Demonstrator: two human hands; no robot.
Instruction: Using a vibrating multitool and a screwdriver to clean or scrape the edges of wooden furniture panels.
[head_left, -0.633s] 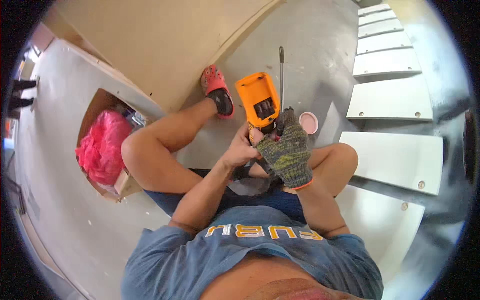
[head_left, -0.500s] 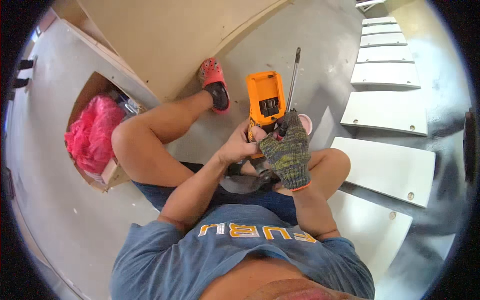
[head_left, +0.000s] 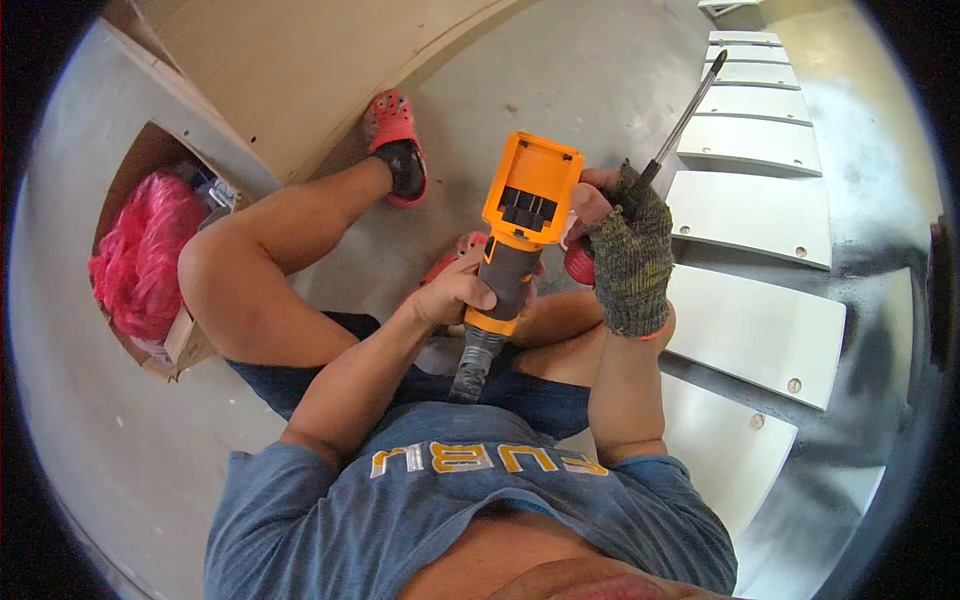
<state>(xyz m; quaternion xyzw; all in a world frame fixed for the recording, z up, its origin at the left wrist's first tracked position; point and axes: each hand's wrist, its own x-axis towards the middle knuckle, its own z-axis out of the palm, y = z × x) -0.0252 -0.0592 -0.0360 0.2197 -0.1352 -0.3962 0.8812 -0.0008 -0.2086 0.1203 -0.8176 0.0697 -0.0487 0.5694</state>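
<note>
My left hand (head_left: 452, 296) is closed round the dark grip of an orange and black cordless power tool (head_left: 510, 270). Its orange base faces up, and the battery bay with its dark contacts shows no battery. The other end of the tool points down toward my lap. My right hand (head_left: 640, 262), in a grey-green knit glove with bare fingertips, is closed on a screwdriver (head_left: 688, 118). The metal shaft slants up and right, and a red handle end shows below the fingers. The right fingertips are beside the tool's base; whether they touch it I cannot tell.
White curved panels (head_left: 755, 320) with small holes lie in a row on the floor at right. At left a cardboard box (head_left: 185, 340) holds a pink plastic bag (head_left: 150, 250). A large beige board (head_left: 300, 70) stands at the upper left. My legs are folded around the work.
The power tool has turned and shifted so its grip shows more fully. My right hand has moved right and away from the grip, and the screwdriver now leans further right.
</note>
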